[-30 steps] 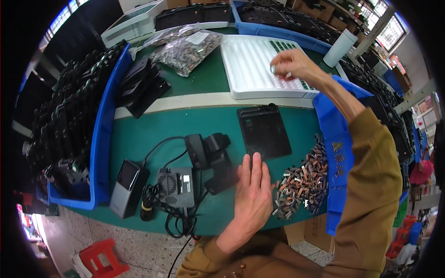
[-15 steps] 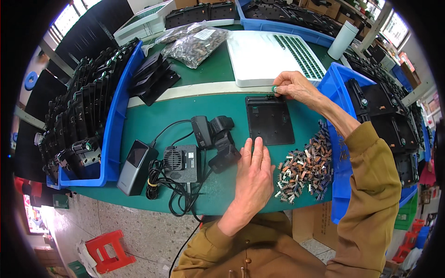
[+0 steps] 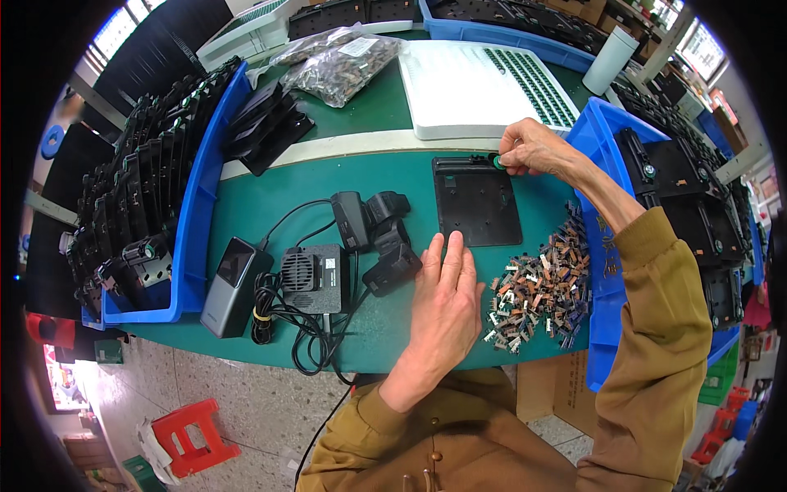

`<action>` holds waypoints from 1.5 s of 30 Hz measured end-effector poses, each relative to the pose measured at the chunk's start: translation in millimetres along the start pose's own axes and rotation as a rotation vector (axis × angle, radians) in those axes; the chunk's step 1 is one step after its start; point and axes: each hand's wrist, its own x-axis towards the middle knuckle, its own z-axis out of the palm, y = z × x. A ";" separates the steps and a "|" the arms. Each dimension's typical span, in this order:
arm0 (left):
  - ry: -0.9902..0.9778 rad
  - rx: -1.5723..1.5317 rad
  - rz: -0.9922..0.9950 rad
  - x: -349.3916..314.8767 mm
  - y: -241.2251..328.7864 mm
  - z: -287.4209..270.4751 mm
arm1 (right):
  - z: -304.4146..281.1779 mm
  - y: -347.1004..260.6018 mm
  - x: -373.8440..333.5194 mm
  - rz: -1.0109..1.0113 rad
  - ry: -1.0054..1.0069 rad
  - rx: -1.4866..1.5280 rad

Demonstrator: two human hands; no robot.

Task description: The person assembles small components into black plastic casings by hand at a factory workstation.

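Observation:
A flat black plastic panel with a raised ridge along its far edge lies on the green table. At the panel's far right corner, my right hand pinches a small round green part between thumb and fingertips. Its fingers partly cover the part, and I cannot tell whether it is seated in the panel. My left hand rests palm down just in front of the panel, fingers stretched out, holding nothing. To the right is a heap of small slide-switch-like parts with brown, white and dark pieces.
Blue bins of black panels stand left and right. Near my left hand are a black cabled device with a vent and a grey power bank. Farther back lie a white tray with green pieces and a plastic bag of parts.
My right hand has brought the green part from just beyond the panel's far edge down to its far right corner. My left hand stays flat. The whole view has shifted slightly.

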 end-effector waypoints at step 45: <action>-0.041 0.000 -0.033 -1.4 -1.9 2.3 | 7.0 0.0 9.4 -0.285 0.175 -0.274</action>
